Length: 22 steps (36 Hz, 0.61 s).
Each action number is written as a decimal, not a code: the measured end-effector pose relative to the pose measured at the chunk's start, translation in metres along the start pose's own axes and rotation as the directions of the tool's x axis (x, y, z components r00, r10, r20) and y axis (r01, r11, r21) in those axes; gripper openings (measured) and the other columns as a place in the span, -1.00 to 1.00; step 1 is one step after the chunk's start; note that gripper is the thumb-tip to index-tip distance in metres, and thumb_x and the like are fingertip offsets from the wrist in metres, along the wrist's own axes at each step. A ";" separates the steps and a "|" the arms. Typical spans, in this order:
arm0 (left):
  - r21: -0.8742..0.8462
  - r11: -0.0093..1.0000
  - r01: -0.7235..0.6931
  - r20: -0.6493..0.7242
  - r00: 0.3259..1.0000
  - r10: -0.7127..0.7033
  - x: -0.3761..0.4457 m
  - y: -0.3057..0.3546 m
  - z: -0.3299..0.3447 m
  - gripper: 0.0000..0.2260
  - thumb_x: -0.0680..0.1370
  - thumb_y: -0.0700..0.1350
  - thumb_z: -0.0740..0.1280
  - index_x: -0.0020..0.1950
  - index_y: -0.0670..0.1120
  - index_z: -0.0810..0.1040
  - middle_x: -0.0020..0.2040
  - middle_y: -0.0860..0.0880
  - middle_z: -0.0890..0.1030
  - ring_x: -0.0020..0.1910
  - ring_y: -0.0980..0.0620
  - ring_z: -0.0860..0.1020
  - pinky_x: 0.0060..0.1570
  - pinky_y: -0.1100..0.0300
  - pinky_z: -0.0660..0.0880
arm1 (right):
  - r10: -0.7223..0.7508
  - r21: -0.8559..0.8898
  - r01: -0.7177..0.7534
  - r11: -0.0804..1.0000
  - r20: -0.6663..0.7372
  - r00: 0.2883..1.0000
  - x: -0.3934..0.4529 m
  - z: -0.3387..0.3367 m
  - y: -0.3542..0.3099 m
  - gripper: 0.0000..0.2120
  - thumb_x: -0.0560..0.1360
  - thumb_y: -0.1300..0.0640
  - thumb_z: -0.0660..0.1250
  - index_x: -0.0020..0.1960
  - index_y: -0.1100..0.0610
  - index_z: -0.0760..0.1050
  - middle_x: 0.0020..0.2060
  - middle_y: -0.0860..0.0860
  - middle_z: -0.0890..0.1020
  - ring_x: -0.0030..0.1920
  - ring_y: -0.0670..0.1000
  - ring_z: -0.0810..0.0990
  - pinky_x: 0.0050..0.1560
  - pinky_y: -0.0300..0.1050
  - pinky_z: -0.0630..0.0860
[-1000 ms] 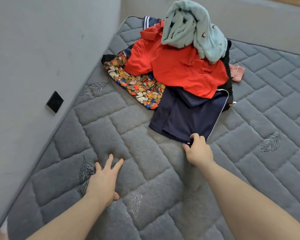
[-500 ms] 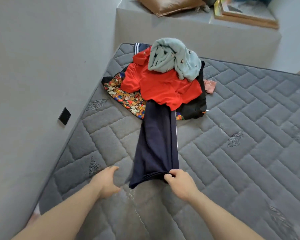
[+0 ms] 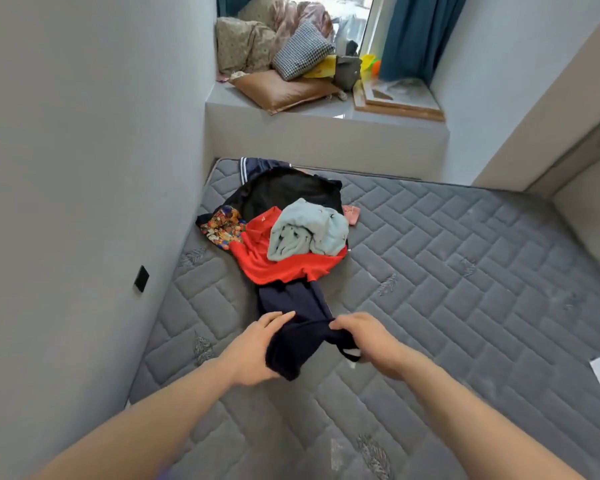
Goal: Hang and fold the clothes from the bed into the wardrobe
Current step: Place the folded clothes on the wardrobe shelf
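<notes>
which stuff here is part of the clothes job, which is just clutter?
Job:
navy garment, held by left hand and right hand
red shirt
light blue garment
patterned cloth
black garment
pink item

Lying about:
brown cushion
checked pillow
wooden frame
wall socket

There are no words, numbers or signs to read here. The clothes on the bed show only colours and patterns, and nothing on the wall has letters.
</notes>
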<state>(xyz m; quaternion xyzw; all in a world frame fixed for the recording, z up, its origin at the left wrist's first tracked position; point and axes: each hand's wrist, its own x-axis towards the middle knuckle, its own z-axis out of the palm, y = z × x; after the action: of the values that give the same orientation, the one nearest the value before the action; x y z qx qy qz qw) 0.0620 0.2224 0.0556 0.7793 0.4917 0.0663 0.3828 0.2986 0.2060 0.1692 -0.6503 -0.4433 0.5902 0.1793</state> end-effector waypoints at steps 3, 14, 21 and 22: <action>-0.121 0.992 -0.025 -0.097 0.995 0.013 -0.015 0.039 -0.016 -0.29 0.37 0.01 0.53 0.49 -0.04 0.39 0.42 0.00 0.43 0.39 0.02 0.45 0.36 0.23 0.34 | -0.056 0.139 0.080 0.987 -0.169 0.984 -0.043 -0.017 -0.031 -0.74 0.37 -0.01 0.35 -0.49 -0.03 0.49 -0.47 -0.05 0.45 -0.50 -0.10 0.40 -0.51 -0.31 0.25; 0.093 0.992 0.090 -0.076 0.994 -0.084 -0.026 0.127 -0.065 -0.44 0.46 0.14 0.51 0.38 -0.08 0.53 0.31 -0.12 0.56 0.31 -0.12 0.51 0.23 0.26 0.38 | -0.241 0.695 0.475 0.539 -0.413 0.878 -0.145 -0.029 -0.147 -0.79 0.58 0.19 0.29 -0.23 0.15 0.53 -0.42 0.01 0.59 -0.45 -0.06 0.57 -0.58 -0.26 0.33; -0.312 0.947 0.076 -0.425 0.880 -0.211 -0.026 0.166 -0.125 -0.86 0.63 -0.02 0.33 -0.10 0.04 0.63 -0.20 0.00 0.63 -0.10 -0.05 0.58 -0.17 0.11 0.41 | -0.322 0.635 0.632 0.444 -0.545 0.774 -0.176 -0.051 -0.184 -0.79 0.66 0.11 0.23 -0.06 0.15 0.57 -0.27 0.03 0.66 -0.30 -0.03 0.61 -0.31 -0.22 0.56; -0.308 0.949 0.066 -0.447 0.871 -0.206 -0.028 0.171 -0.138 -0.80 0.64 -0.02 0.32 -0.18 0.04 0.58 -0.28 0.05 0.59 -0.15 -0.04 0.57 -0.22 0.12 0.40 | -0.301 0.620 0.650 0.439 -0.581 0.756 -0.177 -0.062 -0.183 -0.79 0.67 0.10 0.22 -0.05 0.14 0.56 -0.21 0.05 0.65 -0.24 -0.01 0.61 -0.26 -0.21 0.59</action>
<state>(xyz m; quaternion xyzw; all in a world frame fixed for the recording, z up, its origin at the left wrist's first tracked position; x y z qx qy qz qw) 0.1042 0.2351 0.2728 0.6394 0.6098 0.2968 0.3623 0.3055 0.1835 0.4304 -0.4453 -0.2558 0.5044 0.6942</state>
